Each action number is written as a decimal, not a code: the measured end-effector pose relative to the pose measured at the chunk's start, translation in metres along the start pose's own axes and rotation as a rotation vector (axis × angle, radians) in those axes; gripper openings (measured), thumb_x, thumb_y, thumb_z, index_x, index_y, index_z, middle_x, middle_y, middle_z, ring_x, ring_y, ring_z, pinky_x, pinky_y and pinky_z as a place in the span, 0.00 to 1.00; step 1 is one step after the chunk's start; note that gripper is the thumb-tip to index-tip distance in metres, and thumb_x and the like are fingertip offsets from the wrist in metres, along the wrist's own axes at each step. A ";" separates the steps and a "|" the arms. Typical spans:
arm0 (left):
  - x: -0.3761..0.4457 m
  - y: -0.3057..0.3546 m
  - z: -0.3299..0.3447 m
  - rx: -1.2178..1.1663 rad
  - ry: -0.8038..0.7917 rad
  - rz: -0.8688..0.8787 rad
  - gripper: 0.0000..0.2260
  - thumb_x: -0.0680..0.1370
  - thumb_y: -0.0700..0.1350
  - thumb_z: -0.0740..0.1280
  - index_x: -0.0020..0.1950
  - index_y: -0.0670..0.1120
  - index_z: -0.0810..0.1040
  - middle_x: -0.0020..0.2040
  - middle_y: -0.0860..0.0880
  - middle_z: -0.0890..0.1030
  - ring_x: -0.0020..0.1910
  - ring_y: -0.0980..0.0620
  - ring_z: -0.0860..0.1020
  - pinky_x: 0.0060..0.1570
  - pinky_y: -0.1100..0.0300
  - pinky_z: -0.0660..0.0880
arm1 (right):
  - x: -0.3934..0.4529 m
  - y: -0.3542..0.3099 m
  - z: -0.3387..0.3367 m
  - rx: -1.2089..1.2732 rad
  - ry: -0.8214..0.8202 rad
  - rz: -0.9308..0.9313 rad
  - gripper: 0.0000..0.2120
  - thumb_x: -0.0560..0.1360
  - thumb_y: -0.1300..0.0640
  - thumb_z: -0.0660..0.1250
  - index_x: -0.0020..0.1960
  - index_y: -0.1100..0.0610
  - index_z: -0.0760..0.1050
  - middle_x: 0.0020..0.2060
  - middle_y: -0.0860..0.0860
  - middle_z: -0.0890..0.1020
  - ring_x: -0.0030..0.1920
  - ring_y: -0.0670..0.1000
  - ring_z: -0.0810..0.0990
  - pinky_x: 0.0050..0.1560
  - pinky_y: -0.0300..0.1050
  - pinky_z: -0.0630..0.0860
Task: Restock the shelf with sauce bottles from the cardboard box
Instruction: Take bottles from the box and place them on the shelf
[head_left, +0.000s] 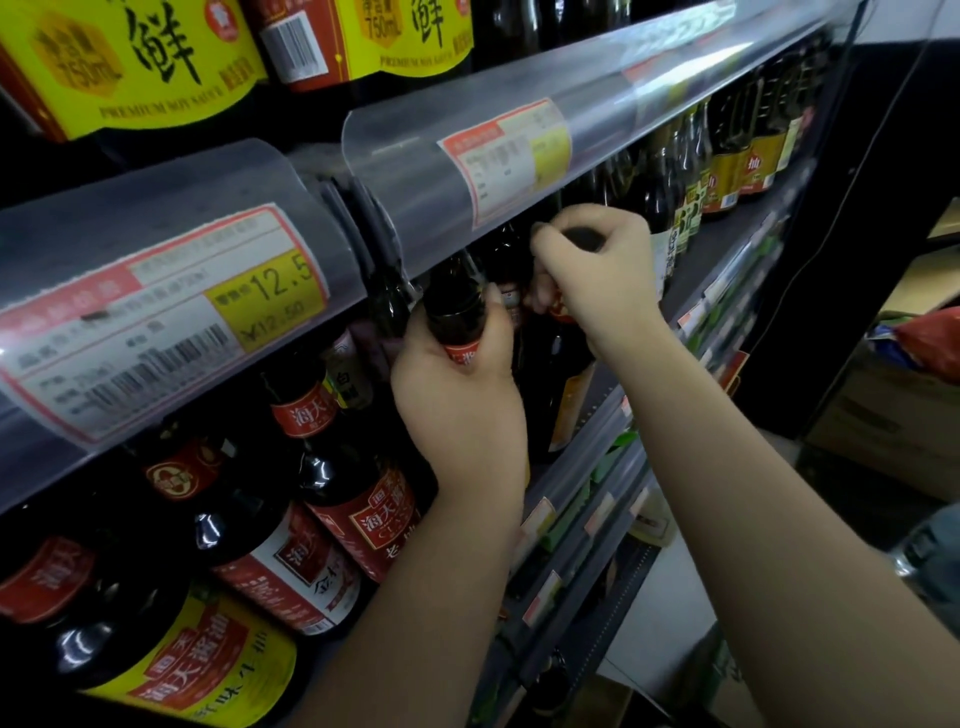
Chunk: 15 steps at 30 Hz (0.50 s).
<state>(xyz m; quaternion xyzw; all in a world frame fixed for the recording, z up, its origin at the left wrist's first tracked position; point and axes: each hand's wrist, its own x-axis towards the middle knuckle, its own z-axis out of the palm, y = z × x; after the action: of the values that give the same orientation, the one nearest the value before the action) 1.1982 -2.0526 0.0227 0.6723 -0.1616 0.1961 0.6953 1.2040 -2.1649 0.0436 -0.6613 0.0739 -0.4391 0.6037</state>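
My left hand (460, 400) grips the shoulder of a dark sauce bottle (454, 306) with a red label, just under the shelf's price rail (467, 171). A little to the right, my right hand (597, 270) curls over the black cap (584, 240) of a second dark bottle (558, 374) standing on the shelf. Both bottles sit among other dark bottles, and their lower parts are hidden by my hands and forearms.
Rows of soy sauce bottles (332, 499) with red and yellow labels fill the shelf at lower left. More bottles (727, 150) stand further right. Price tags (161, 317) line the plastic rail. Cardboard boxes (893, 415) sit on the floor at right.
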 end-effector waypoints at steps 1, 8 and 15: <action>0.000 -0.002 0.000 0.006 0.004 -0.011 0.04 0.74 0.46 0.70 0.45 0.47 0.80 0.36 0.62 0.78 0.36 0.69 0.77 0.40 0.77 0.70 | 0.001 0.000 0.002 -0.007 -0.018 0.010 0.17 0.67 0.63 0.64 0.21 0.53 0.70 0.14 0.49 0.72 0.19 0.52 0.70 0.27 0.42 0.69; 0.012 -0.008 -0.001 0.108 0.062 0.025 0.11 0.75 0.48 0.69 0.53 0.42 0.81 0.41 0.57 0.78 0.40 0.66 0.74 0.38 0.84 0.65 | 0.013 0.004 0.017 -0.055 -0.142 0.073 0.16 0.68 0.61 0.66 0.22 0.56 0.70 0.17 0.55 0.73 0.22 0.55 0.71 0.29 0.46 0.69; 0.027 -0.017 0.002 0.212 0.071 0.026 0.19 0.75 0.53 0.67 0.60 0.42 0.78 0.56 0.46 0.82 0.56 0.50 0.79 0.43 0.76 0.68 | 0.028 0.012 0.029 0.000 -0.166 0.164 0.17 0.69 0.62 0.68 0.24 0.58 0.70 0.19 0.59 0.73 0.21 0.55 0.70 0.30 0.48 0.69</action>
<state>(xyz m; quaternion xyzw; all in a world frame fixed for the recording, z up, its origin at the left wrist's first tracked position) 1.2299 -2.0532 0.0211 0.7324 -0.1242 0.2446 0.6231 1.2455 -2.1639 0.0508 -0.6872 0.0776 -0.3317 0.6416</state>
